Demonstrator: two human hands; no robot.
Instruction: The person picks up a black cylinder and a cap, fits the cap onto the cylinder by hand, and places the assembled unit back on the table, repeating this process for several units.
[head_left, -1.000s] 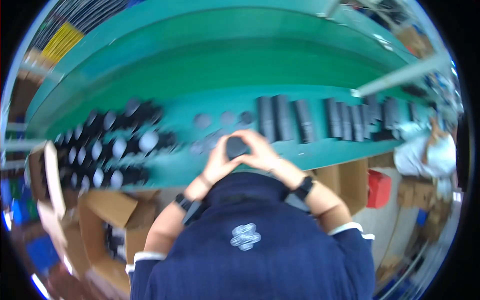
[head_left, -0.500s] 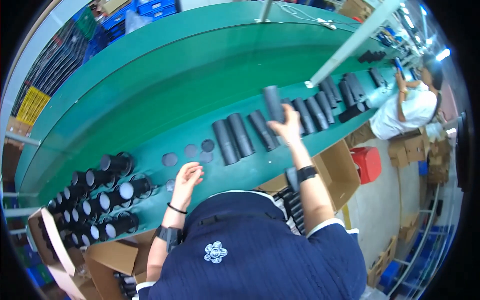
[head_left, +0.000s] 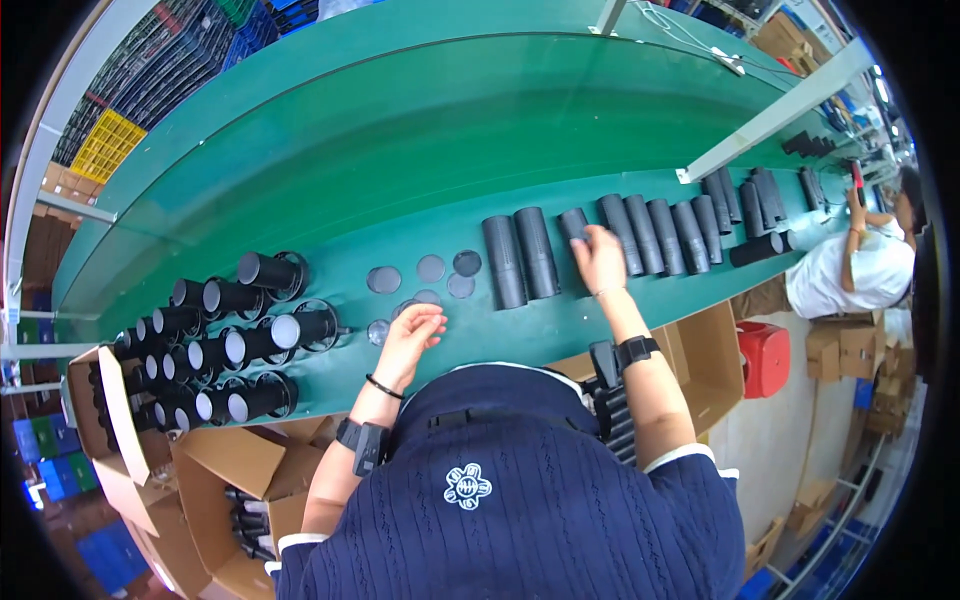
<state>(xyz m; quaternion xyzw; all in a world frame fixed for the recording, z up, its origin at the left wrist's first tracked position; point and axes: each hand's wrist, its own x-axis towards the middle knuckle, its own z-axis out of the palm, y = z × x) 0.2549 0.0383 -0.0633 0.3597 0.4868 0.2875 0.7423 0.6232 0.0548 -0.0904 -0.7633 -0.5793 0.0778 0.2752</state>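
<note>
My right hand (head_left: 600, 262) is closed around the lower part of a black cylinder (head_left: 573, 224) lying on the green bench; the fingers hide part of it. To its left, two ribbed black cylinders (head_left: 505, 262) lie side by side. A row of several similar cylinders (head_left: 643, 235) lies just to its right. My left hand (head_left: 415, 332) hovers low over the bench with fingers curled together; whether anything is in them is hidden. Round dark discs (head_left: 431, 267) lie flat beyond that hand, some overlapping, and a paler disc (head_left: 378, 332) lies beside it.
At the left, several black lamp-like cylinders with pale round ends (head_left: 286, 332) stand in rows. Open cardboard boxes (head_left: 228, 455) adjoin the bench's near edge, one (head_left: 705, 365) below my right arm. A white post (head_left: 775, 115) rises at the back right. A co-worker (head_left: 850, 265) sits far right beside a red stool (head_left: 764, 358).
My right hand has let go of the raised cylinder, now in the right-hand row, and taken hold of one further left. My left hand stays near the discs. The whole view has shifted.
</note>
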